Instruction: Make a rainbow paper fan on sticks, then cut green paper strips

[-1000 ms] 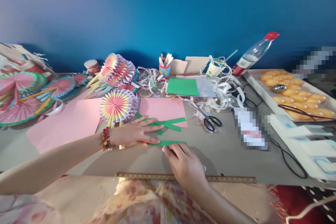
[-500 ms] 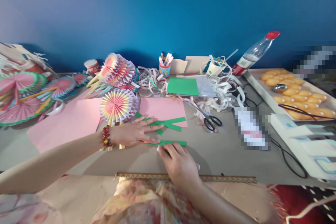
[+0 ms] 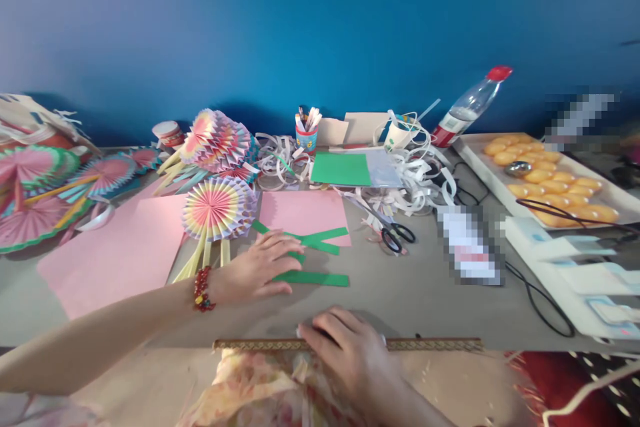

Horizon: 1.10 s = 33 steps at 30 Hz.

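My left hand (image 3: 260, 267), with a red bead bracelet at the wrist, lies flat with fingers spread over green paper strips. Two of those strips cross beyond its fingertips, and a straight green strip (image 3: 320, 278) extends from beneath its thumb. Close to the table's front edge, my right hand (image 3: 350, 347) is closed around a slim white pen-like thing (image 3: 301, 331); only its ends show, so its exact kind is hidden. A pleated paper fan (image 3: 213, 209) in pink, yellow and lilac sits left of my left hand. Pink paper (image 3: 300, 210) lies behind the strips.
Black-handled scissors (image 3: 397, 237) lie right of the strips. Behind are white paper shreds (image 3: 425, 177), a green sheet (image 3: 341, 169) and a pen cup (image 3: 306, 137). A tilted bottle (image 3: 470, 110), a tray (image 3: 617, 193) of yellow pieces and cables occupy the right; more fans (image 3: 37, 217) the left.
My right hand has drawn back from the straight green strip toward the table's front edge, still holding the slim white thing. My left hand stays on the strips. The view has shifted slightly.
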Each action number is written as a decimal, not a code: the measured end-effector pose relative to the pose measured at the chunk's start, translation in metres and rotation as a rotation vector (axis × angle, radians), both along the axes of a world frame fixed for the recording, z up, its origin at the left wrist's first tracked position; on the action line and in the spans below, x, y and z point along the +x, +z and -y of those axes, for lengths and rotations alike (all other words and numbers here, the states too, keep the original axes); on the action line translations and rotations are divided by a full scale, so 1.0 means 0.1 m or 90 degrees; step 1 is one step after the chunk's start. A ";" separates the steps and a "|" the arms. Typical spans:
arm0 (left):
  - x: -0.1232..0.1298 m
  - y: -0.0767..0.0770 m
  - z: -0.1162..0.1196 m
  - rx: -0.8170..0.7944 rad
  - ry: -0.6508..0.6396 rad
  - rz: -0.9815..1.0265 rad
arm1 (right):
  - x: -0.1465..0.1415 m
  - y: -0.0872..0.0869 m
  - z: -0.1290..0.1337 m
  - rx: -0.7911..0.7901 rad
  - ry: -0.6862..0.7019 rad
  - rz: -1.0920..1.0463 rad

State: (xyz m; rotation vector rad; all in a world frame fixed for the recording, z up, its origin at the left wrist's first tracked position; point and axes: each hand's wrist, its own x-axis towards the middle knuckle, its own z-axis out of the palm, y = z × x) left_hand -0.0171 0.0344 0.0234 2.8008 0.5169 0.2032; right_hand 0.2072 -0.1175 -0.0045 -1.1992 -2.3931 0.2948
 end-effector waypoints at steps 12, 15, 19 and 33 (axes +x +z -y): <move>0.23 -0.03 0.09 0.080 0.033 -0.038 | 0.38 0.07 0.03 0.005 -0.042 -0.059; 0.23 -0.04 0.08 0.096 0.029 -0.037 | 0.42 0.07 0.02 0.003 -0.040 -0.071; 0.26 0.00 0.08 0.063 0.056 -0.010 | 0.44 0.06 0.02 -0.002 -0.041 -0.077; 0.29 0.20 -0.23 0.125 0.170 0.033 | 0.46 0.05 0.03 0.017 -0.069 -0.106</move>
